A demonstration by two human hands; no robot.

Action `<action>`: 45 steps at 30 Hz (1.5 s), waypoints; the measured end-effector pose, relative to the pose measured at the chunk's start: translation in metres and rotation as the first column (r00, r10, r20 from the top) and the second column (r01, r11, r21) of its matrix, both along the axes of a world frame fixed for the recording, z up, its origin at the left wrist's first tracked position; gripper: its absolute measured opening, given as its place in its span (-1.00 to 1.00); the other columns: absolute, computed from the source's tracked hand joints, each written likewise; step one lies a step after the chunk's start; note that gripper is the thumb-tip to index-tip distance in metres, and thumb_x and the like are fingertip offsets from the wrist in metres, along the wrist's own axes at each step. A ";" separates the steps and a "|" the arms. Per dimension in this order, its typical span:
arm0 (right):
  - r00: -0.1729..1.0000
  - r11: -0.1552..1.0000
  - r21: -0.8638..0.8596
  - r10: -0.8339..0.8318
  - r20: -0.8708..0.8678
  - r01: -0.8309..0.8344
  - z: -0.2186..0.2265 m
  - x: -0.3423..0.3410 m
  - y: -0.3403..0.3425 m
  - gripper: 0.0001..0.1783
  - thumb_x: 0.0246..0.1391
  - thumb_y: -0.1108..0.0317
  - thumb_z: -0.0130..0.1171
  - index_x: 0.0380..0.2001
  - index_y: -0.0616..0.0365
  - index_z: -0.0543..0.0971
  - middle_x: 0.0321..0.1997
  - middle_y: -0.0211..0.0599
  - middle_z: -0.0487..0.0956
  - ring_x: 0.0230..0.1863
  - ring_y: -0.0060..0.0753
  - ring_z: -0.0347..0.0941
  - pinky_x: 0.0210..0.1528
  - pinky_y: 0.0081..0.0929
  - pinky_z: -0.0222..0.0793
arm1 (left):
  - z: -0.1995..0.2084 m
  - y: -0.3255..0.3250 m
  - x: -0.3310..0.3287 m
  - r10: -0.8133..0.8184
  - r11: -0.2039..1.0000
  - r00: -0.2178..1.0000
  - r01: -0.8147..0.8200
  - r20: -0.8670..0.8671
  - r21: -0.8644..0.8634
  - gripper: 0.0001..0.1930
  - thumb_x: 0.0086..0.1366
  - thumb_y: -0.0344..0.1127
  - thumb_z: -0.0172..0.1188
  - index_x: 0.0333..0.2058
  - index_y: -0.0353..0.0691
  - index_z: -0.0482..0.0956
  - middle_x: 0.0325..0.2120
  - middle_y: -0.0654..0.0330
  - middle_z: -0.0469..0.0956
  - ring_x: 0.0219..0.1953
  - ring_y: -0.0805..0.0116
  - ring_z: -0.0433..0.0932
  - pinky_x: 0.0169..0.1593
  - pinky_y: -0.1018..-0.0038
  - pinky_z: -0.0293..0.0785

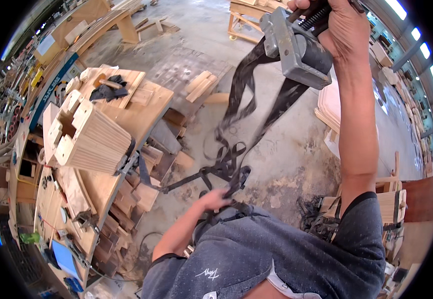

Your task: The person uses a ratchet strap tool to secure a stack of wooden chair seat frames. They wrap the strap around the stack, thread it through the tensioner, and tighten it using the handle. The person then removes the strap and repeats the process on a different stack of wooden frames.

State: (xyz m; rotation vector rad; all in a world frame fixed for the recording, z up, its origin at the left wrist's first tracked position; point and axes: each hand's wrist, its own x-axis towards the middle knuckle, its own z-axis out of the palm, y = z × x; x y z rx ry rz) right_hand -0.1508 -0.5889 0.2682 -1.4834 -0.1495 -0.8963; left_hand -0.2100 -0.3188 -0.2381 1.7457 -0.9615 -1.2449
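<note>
High at the upper right, my right hand point(345, 27) is closed round the top of a grey metal strap tensioner point(303, 65) with a dark roller and a coil spring. From it two lengths of black strap point(244, 74) hang down, blurred by motion, to a tangle of loops point(229, 159) in front of my waist. My left hand point(214, 200), a little smeared, is low by my waist and closed on the black strap there. One strand runs left toward the workbench, to a tapered, ribbed wooden piece point(94, 132) with a dark buckle near its lower end.
On the left stands a wooden workbench point(122, 112) with a hammer point(108, 81) on a dark cloth. Stacked wood offcuts point(126, 212) lie under its edge. A small wood pile point(200, 84) lies on the floor ahead. Pale boards point(328, 112) stand right; more black straps point(318, 219) hang beside me.
</note>
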 end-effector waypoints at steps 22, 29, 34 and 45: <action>0.945 0.947 -0.011 0.318 -0.073 -0.320 -0.049 0.012 0.019 -0.67 0.25 0.17 0.34 -0.50 0.14 0.58 -0.54 -0.34 0.63 -0.53 -0.54 0.57 -0.46 -0.53 0.48 | 0.125 -0.022 -0.018 0.101 0.945 0.985 -0.051 0.140 -0.322 -0.34 0.23 -0.20 0.29 0.25 -0.36 0.36 0.05 -0.10 0.58 0.11 0.08 0.56 0.21 0.31 0.44; 0.889 0.902 0.021 0.430 -0.155 -0.432 -0.067 0.006 0.059 -0.67 0.26 0.23 0.34 -0.51 0.12 0.48 -0.56 -0.30 0.62 -0.53 -0.52 0.57 -0.46 -0.52 0.48 | 0.290 -0.068 0.026 0.145 0.703 0.912 -0.367 -0.383 -0.608 -0.60 0.55 -0.19 0.01 0.17 -0.39 0.42 -0.22 0.17 0.61 -0.20 0.45 0.54 -0.04 0.45 0.50; 0.907 0.916 0.020 0.400 -0.134 -0.401 -0.061 0.002 0.080 -0.69 0.23 0.29 0.36 -0.47 0.16 0.45 -0.54 -0.27 0.61 -0.52 -0.47 0.58 -0.45 -0.48 0.50 | 0.213 -0.039 -0.003 0.223 0.802 0.955 -0.293 -0.194 -0.521 -0.63 0.62 -0.17 -0.16 0.02 -0.37 0.48 -0.45 0.28 0.49 -0.35 0.47 0.45 -0.14 0.43 0.47; 0.931 0.936 0.035 0.353 -0.094 -0.351 -0.072 0.012 0.185 -0.69 0.24 0.28 0.34 -0.49 0.15 0.46 -0.56 -0.27 0.60 -0.50 -0.38 0.60 -0.38 -0.37 0.57 | 0.255 0.059 0.071 -0.105 0.740 0.922 -0.177 -0.372 -0.648 -0.13 0.21 0.17 0.42 0.26 -0.39 0.37 0.14 0.06 0.52 0.15 0.28 0.52 0.26 0.27 0.40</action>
